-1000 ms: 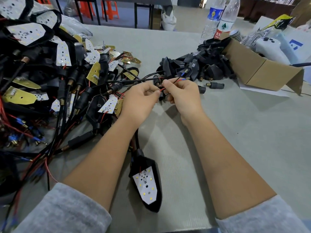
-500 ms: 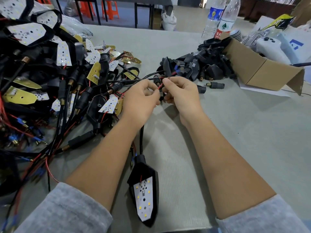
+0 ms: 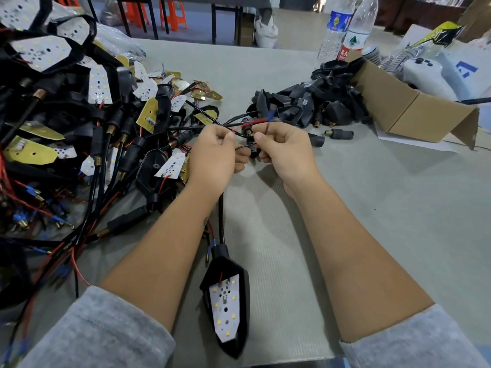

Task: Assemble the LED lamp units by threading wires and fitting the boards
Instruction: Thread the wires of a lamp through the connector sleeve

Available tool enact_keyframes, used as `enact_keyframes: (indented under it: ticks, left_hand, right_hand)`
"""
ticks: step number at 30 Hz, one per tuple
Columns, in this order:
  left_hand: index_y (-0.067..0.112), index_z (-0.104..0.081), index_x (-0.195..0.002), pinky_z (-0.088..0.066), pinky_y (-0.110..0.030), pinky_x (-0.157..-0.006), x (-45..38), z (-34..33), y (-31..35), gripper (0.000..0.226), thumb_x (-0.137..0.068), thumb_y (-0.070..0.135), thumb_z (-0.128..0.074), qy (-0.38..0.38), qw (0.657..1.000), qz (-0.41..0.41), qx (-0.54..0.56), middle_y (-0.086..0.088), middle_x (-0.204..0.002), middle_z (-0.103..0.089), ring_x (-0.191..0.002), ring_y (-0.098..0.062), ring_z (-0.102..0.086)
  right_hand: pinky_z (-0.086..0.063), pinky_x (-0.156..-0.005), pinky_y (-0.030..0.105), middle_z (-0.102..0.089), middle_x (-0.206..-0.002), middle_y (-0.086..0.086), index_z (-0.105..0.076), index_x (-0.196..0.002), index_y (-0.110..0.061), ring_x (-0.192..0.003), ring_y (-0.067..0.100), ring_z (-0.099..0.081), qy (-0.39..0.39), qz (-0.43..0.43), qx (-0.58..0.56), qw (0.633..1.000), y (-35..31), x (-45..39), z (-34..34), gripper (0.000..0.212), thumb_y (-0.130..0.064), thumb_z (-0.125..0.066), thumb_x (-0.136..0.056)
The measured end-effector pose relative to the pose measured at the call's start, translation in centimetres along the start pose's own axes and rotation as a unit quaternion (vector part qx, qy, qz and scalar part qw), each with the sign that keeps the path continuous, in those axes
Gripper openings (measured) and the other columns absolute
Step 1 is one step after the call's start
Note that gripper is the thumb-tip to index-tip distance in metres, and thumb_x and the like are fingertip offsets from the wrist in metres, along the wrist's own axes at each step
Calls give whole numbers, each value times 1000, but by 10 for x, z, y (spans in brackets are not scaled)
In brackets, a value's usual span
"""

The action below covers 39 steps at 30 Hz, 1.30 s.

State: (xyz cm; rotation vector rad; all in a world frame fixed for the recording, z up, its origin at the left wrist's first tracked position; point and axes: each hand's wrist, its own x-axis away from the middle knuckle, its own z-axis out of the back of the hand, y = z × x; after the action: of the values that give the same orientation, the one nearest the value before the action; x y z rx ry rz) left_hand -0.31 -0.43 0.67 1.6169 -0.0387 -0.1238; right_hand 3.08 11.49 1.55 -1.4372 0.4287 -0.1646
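A black lamp housing (image 3: 240,277) with a white LED board (image 3: 225,309) fitted in it lies on the table between my forearms. Its black stem (image 3: 221,219) runs up under my left hand (image 3: 212,155). That hand pinches the thin red and black wires (image 3: 247,122) coming out of the stem. My right hand (image 3: 284,147) pinches the same wires a little to the right, beside a small black connector sleeve (image 3: 249,132) held between the two hands. The wires end in a blue terminal (image 3: 270,116).
A large heap of finished lamp units, loose LED boards and wires (image 3: 79,123) fills the left. A pile of black housings (image 3: 318,102) spills from a tipped cardboard box (image 3: 414,112) at the right. Two water bottles (image 3: 345,27) stand behind. Grey table (image 3: 398,221).
The lamp housing has swung from lying slanted to pointing straight toward me and slid slightly right. Both hands stayed together at the wires, the red wire now drawn out toward the black housings.
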Motion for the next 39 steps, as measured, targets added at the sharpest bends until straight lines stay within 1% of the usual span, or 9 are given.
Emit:
enact_keyframes:
  ticks: [6,12,16,20,24,27,30,33,39]
  left_hand:
    - [19,-41,-84,-46,-27,-47,-2,-1,-2,19,-99,7,-45,13,1000,-6,-7,-6,-78,-63,-50,-12,-56]
    - [21,-39,-66,-34,-25,-53,1,2,-3,35,-88,22,-65,-20,982,-91,-166,7,-56,-43,-51,-9,-38]
    - [19,-33,-65,-38,-34,-59,1,3,-4,39,-91,8,-60,-34,987,-83,-134,-10,-67,-52,-58,-19,-45]
    - [21,-49,-77,-39,-25,-51,-4,4,-7,22,-95,9,-56,-6,995,-41,-88,3,-67,-55,-51,-8,-48]
    - [21,-59,-102,-36,-25,-60,-10,7,-8,20,-99,8,-44,-24,996,-13,-85,3,-77,-55,-60,-9,-44]
    - [19,-61,-96,-33,-22,-51,-8,8,-5,25,-99,7,-40,-26,997,5,-75,3,-70,-50,-55,-10,-38]
    - [19,-56,-85,-26,-18,-41,-8,8,-1,22,-94,6,-42,4,998,43,-38,3,-68,-47,-47,-9,-32]
    - [19,-48,-76,-22,-17,-37,-7,8,3,18,-93,12,-49,20,998,56,4,2,-65,-41,-45,-8,-27]
    - [18,-55,-73,-24,-17,-39,-3,9,5,25,-93,30,-62,16,999,31,18,13,-48,-37,-40,-7,-25]
  right_hand:
    - [-42,-54,15,-56,-69,5,-68,-84,-16,-61,16,-50,-9,11,31,999,3,-1,-2,21,4,-61,-89]
    - [-46,-65,29,-56,-70,14,-68,-82,-11,-67,22,-51,-15,26,66,997,3,-2,-2,13,0,-63,-87]
    - [-46,-71,32,-67,-77,5,-67,-79,-15,-75,19,-59,23,47,198,979,5,-2,-6,18,-23,-58,-92]
    - [-40,-86,29,-59,-102,-2,-71,-100,-17,-102,13,-53,40,51,234,970,6,-3,-4,23,-17,-50,-92]
    - [-38,-97,32,-56,-118,3,-66,-121,-20,-117,21,-47,-40,74,384,919,10,-3,-4,32,-19,-53,-92]
    - [-39,-96,35,-55,-116,1,-66,-118,-23,-114,23,-46,-61,97,438,892,11,-2,-4,29,-27,-61,-90]
    - [-44,-89,37,-57,-103,-2,-70,-90,-22,-105,22,-51,-46,99,422,900,7,-1,-3,7,-26,-69,-84]
    - [-45,-81,37,-59,-92,-4,-59,-72,-22,-98,21,-52,-32,84,417,904,5,0,-2,17,-24,-74,-81]
    - [-44,-71,31,-56,-83,-12,-53,-95,-26,-80,12,-52,-1,65,307,950,6,2,-2,26,-14,-71,-80]
